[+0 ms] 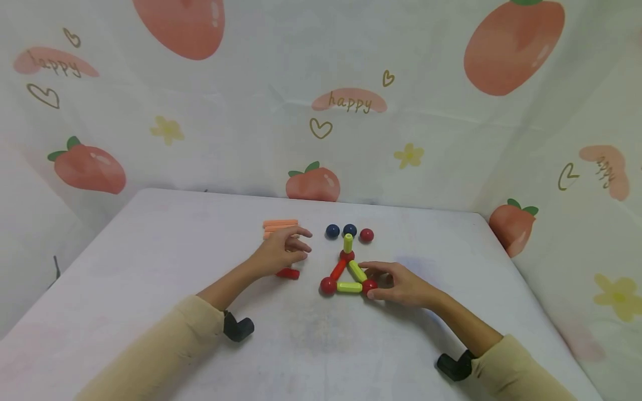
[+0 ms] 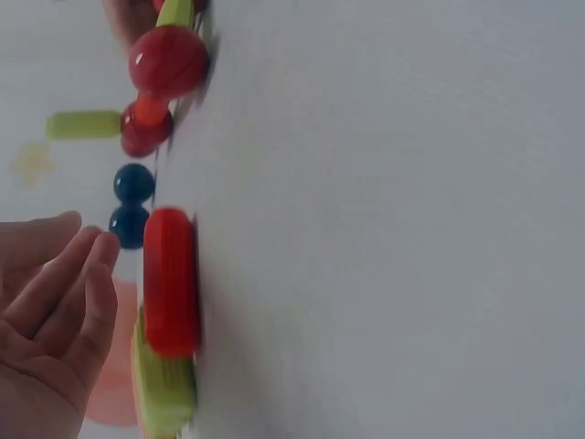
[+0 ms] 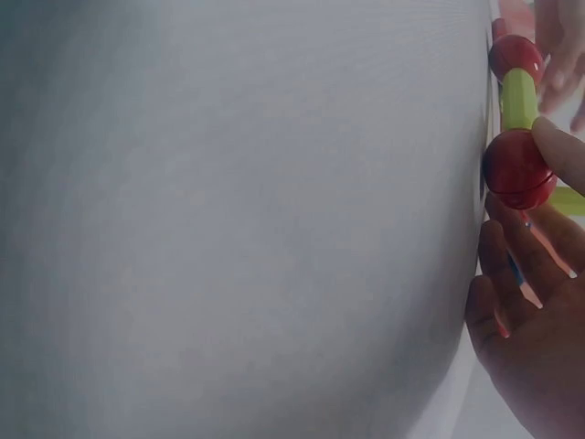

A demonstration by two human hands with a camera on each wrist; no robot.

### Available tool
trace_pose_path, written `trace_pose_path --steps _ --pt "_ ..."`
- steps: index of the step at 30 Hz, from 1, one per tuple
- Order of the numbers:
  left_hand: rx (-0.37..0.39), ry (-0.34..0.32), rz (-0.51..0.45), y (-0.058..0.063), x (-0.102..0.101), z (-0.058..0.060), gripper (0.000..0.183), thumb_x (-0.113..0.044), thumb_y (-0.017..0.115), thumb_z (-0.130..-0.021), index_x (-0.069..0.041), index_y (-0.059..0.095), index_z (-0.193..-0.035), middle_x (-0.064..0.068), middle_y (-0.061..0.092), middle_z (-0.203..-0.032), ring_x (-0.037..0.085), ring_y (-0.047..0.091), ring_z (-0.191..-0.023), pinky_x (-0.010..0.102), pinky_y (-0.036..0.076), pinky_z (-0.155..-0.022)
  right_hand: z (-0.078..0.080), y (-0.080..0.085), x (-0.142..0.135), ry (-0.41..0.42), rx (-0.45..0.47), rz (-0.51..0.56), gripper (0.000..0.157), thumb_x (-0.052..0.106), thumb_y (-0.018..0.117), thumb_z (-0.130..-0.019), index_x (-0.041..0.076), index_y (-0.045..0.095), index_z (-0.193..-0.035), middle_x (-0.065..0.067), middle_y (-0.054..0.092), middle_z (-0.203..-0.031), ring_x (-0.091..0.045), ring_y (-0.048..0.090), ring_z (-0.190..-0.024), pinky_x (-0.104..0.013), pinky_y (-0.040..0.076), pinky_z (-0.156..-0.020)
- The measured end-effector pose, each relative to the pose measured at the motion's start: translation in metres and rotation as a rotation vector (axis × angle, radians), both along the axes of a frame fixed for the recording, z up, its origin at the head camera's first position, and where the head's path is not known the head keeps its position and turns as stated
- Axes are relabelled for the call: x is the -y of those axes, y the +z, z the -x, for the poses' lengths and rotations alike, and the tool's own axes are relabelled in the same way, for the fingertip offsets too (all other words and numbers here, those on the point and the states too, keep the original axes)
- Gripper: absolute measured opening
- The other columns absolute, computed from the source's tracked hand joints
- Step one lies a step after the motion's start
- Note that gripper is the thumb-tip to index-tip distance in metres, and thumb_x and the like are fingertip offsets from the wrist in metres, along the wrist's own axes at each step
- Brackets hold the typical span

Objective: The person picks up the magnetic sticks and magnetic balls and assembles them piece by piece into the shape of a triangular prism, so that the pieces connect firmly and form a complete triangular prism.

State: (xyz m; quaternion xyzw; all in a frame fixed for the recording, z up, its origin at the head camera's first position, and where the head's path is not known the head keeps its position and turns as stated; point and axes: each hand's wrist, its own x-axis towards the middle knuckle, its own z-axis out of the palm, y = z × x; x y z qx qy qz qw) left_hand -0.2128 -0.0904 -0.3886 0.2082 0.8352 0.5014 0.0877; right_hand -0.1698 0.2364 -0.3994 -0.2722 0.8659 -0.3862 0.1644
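Note:
A triangle of rods and red balls lies on the table, with a red rod (image 1: 338, 269) on its left side and yellow-green rods (image 1: 349, 287) on the other two. From its far ball (image 1: 347, 255) another yellow-green rod (image 1: 348, 243) stands upright. My right hand (image 1: 401, 284) holds the near right ball (image 3: 517, 166) between thumb and fingers. My left hand (image 1: 283, 250) hovers with fingers spread and nothing in them. Below it lies a loose red rod (image 1: 288, 273). Loose yellow-green rods (image 2: 164, 393) show beside that one in the left wrist view; the hand hides them in the head view.
Orange rods (image 1: 281, 223) lie in a row behind my left hand. Two dark blue balls (image 1: 332, 231) and one loose red ball (image 1: 366, 235) sit beyond the triangle. A printed cloth (image 1: 241, 156) hangs behind the white table (image 1: 175, 250).

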Motion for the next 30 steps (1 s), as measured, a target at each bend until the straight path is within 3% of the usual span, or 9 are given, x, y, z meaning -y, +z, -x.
trace_pose_path --steps 5,11,21,25,30 --pt "-0.017 -0.060 0.091 0.003 0.025 -0.008 0.040 -0.004 0.072 -0.090 -0.002 0.060 -0.128 0.010 0.074 -0.105 0.022 0.070 -0.100 0.039 0.056 -0.090 0.000 0.001 0.000 0.002 -0.004 0.000 0.062 0.027 0.074 -0.089 0.008 0.052 -0.144 -0.006 0.065 -0.123 -0.022 0.057 -0.107 -0.034 0.052 -0.090" --pt "-0.112 -0.160 0.222 0.002 0.040 -0.018 0.042 -0.006 0.077 -0.084 -0.003 0.063 -0.124 0.003 0.075 -0.102 0.019 0.070 -0.099 0.046 0.053 -0.093 0.000 0.000 -0.001 0.012 -0.022 0.009 0.061 0.027 0.073 -0.090 0.006 0.052 -0.143 -0.007 0.065 -0.122 -0.022 0.058 -0.105 -0.034 0.052 -0.089" --pt "-0.219 -0.129 0.394 -0.007 0.032 -0.025 0.040 -0.002 0.078 -0.082 -0.009 0.066 -0.120 0.004 0.073 -0.105 0.021 0.068 -0.100 0.040 0.056 -0.090 0.000 -0.002 0.000 0.006 -0.014 0.007 0.062 0.028 0.074 -0.089 0.007 0.052 -0.143 -0.006 0.065 -0.121 -0.022 0.057 -0.105 -0.032 0.052 -0.088" --pt "-0.248 -0.102 0.355 -0.009 0.025 -0.027 0.041 -0.005 0.079 -0.083 -0.008 0.065 -0.121 0.002 0.073 -0.103 0.018 0.067 -0.097 0.037 0.056 -0.088 -0.001 -0.001 0.000 0.007 -0.021 0.007 0.061 0.028 0.074 -0.089 0.007 0.052 -0.143 -0.006 0.065 -0.122 -0.022 0.058 -0.106 -0.032 0.052 -0.088" --pt "-0.221 -0.073 0.156 -0.007 0.011 -0.027 0.045 -0.007 0.079 -0.085 -0.007 0.062 -0.127 0.002 0.073 -0.106 0.016 0.068 -0.097 0.030 0.057 -0.083 -0.001 0.000 0.000 0.001 -0.018 0.004 0.062 0.028 0.074 -0.089 0.007 0.052 -0.144 -0.006 0.065 -0.122 -0.022 0.057 -0.107 -0.033 0.052 -0.088"
